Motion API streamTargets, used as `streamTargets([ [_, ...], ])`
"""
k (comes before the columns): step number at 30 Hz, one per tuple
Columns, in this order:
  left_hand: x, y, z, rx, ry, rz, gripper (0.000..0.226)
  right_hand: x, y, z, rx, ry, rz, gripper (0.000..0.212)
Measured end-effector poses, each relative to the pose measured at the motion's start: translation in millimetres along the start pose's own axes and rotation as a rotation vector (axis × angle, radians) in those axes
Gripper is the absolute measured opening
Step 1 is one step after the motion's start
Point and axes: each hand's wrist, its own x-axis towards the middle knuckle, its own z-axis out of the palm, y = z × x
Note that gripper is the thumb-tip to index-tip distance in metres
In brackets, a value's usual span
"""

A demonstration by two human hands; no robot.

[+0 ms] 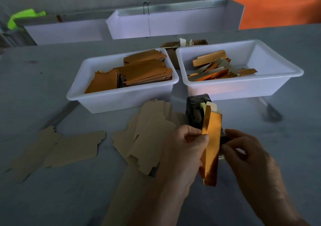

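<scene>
Nearest to us, our left hand [184,149] pinches a folded gold carton [211,139] between thumb and fingers. The carton stands nearly upright over the table [295,156], with its pale flap at the top. Our right hand [246,156] sits just beside the carton's right edge, fingers curled towards a small dark part there. We cannot tell whether it grips anything.

Just behind the carton is a dark dispenser-like device [196,111], its details too dim for us to make out. To our left, flat brown card blanks [152,139] lie overlapped on the table, with more blanks [57,149] spread further left.

Beyond these, two white tubs stand side by side. The left tub [121,102] holds stacked flat gold blanks [145,73], and the right tub [243,88] holds loose folded gold pieces [210,59]. Behind the gap between them we see a small cardboard box [171,51]. At the far edge are white trays [173,26], an orange panel [281,8] and something bright green [22,17].
</scene>
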Motion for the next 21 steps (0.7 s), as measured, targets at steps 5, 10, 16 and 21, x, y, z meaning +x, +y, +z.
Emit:
streamTargets([
  [5,-5,1,-10,-0.188,-0.056,-0.106,0.003,1,-10,-27,0.296,-0.035,0.041,0.014],
  [10,-10,1,-16,-0.214,-0.100,-0.135,0.002,2,-36,-34,0.432,-0.470,-0.034,0.017],
  [16,-14,5,-23,-0.224,-0.144,-0.142,0.008,9,-43,-27,0.386,-0.549,-0.076,0.015],
  [21,-15,5,-24,-0.203,-0.132,-0.142,0.006,9,-42,-27,0.283,-0.524,-0.169,0.027],
])
